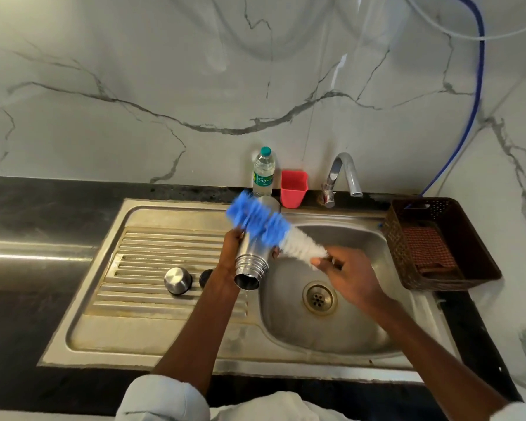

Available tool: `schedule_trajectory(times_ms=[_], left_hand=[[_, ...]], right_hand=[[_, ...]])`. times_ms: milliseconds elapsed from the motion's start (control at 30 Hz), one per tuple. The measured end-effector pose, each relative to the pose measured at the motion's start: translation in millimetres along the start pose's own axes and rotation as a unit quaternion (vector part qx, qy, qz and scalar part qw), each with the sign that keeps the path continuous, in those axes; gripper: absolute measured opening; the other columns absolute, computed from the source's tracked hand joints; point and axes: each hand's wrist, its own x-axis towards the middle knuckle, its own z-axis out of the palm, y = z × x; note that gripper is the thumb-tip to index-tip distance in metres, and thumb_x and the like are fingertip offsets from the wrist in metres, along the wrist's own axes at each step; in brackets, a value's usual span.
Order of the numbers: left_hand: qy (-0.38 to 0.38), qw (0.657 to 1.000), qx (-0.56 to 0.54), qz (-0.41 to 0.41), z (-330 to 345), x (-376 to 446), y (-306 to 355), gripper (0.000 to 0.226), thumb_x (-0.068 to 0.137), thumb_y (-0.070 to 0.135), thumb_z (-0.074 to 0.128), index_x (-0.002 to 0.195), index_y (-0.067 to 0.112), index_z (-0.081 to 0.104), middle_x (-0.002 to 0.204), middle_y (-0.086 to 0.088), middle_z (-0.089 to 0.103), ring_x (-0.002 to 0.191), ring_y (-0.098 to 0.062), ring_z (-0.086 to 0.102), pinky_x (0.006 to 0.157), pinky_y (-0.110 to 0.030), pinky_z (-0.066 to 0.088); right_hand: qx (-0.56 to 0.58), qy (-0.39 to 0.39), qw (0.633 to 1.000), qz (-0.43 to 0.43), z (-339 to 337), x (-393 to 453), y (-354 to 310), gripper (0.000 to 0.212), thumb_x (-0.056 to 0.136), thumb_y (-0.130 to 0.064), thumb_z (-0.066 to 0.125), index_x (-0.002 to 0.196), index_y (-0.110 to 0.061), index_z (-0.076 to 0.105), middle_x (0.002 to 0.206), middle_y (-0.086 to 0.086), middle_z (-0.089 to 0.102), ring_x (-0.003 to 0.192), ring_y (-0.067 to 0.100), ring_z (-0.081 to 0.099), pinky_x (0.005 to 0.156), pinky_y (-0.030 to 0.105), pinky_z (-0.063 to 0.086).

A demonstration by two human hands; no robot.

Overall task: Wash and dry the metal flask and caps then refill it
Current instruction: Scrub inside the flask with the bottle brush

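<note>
My left hand (232, 253) grips the metal flask (252, 262), which is tilted with its open mouth toward me and a thin drip falling from it, over the sink's left edge. My right hand (343, 273) holds the handle end of a bottle brush (264, 224) with blue and white bristles. The brush lies across the outside of the flask's body, its blue part blurred. A round metal cap (177, 280) sits on the ribbed drainboard (152, 253), and a small dark cap (206, 278) lies beside it, partly hidden by my left wrist.
The sink basin (331, 326) with its drain is under my right hand. At the back stand a plastic water bottle (263, 171), a red cup (292, 188) and the tap (343, 174). A brown basket (438, 244) holding a cloth sits at the right.
</note>
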Motion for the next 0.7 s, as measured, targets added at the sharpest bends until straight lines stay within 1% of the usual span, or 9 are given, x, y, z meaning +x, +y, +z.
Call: schedule_trajectory(times_ms=[67,100,167,233,400,500,567,633,700], left_hand=[[0.080,0.997,0.010,-0.001,-17,3,-6,0.033,0.108,0.029,0.054,0.129,0.005,0.064,0.063,0.004,0.075,0.053,-0.011,0.073,0.049,-0.028,0.060],[0.080,0.997,0.013,0.009,-16,-3,-2,0.036,0.109,0.031,0.053,0.131,0.005,0.064,0.066,0.004,0.076,0.056,-0.011,0.074,0.052,-0.028,0.062],[0.014,0.999,0.046,0.016,2,-5,6,0.047,0.096,0.036,0.071,0.126,-0.001,0.071,0.096,-0.015,0.078,0.078,-0.025,0.078,0.073,-0.036,0.064],[-0.041,0.999,0.014,-0.008,17,-6,14,0.055,0.092,0.036,0.068,0.122,-0.010,0.072,0.115,-0.029,0.069,0.089,-0.036,0.074,0.082,-0.040,0.062],[0.080,0.997,-0.003,0.016,-3,-5,0,0.040,0.110,0.042,0.043,0.110,0.010,0.067,0.078,-0.002,0.080,0.069,-0.018,0.078,0.068,-0.036,0.065],[0.024,0.999,0.014,-0.026,9,-4,8,0.041,0.094,0.039,0.073,0.116,0.005,0.070,0.104,-0.014,0.076,0.089,-0.030,0.074,0.082,-0.045,0.061],[-0.007,0.999,0.024,-0.031,17,-1,15,0.043,0.084,0.033,0.079,0.114,0.004,0.069,0.105,-0.018,0.071,0.083,-0.032,0.070,0.075,-0.044,0.062],[0.013,0.997,0.065,-0.034,17,-5,13,0.044,0.081,0.031,0.081,0.114,0.005,0.067,0.096,-0.014,0.074,0.074,-0.028,0.072,0.069,-0.039,0.062],[0.007,0.999,0.041,-0.028,5,-6,7,0.013,0.100,0.025,0.067,0.106,0.014,0.063,0.075,0.002,0.078,0.063,-0.014,0.074,0.059,-0.028,0.062]], right_hand=[[-0.009,-0.024,0.997,-0.076,2,-10,3,0.029,0.092,-0.051,0.064,0.109,-0.029,0.075,0.063,-0.017,0.057,0.057,0.002,0.053,0.058,0.031,0.047],[-0.027,-0.014,0.997,-0.070,6,-9,7,0.031,0.093,-0.052,0.062,0.109,-0.028,0.074,0.063,-0.016,0.057,0.057,0.004,0.054,0.057,0.032,0.048],[-0.055,0.019,0.998,0.031,11,4,17,0.030,0.097,-0.047,0.061,0.110,-0.023,0.073,0.075,-0.007,0.069,0.068,0.017,0.065,0.063,0.038,0.053],[-0.047,0.008,0.992,0.113,13,13,27,0.031,0.099,-0.045,0.060,0.116,-0.022,0.070,0.089,0.000,0.075,0.082,0.024,0.070,0.072,0.042,0.056],[0.006,-0.081,0.995,-0.052,5,-15,24,0.047,0.097,-0.064,0.049,0.128,-0.031,0.062,0.072,-0.004,0.068,0.063,0.012,0.063,0.064,0.036,0.052],[-0.013,-0.031,0.999,0.035,17,-5,29,0.050,0.099,-0.046,0.058,0.143,-0.023,0.056,0.097,0.000,0.075,0.085,0.018,0.070,0.077,0.034,0.053],[0.040,-0.014,0.994,0.100,18,4,32,0.049,0.099,-0.035,0.063,0.146,-0.027,0.053,0.108,0.001,0.074,0.092,0.012,0.069,0.081,0.031,0.050],[0.054,-0.043,0.996,0.048,14,-2,25,0.048,0.099,-0.038,0.063,0.146,-0.036,0.051,0.103,-0.004,0.074,0.083,0.000,0.067,0.078,0.028,0.050],[0.043,-0.080,0.995,-0.030,13,-17,18,0.050,0.098,-0.043,0.060,0.146,-0.037,0.050,0.102,-0.011,0.074,0.082,-0.002,0.067,0.081,0.020,0.051]])
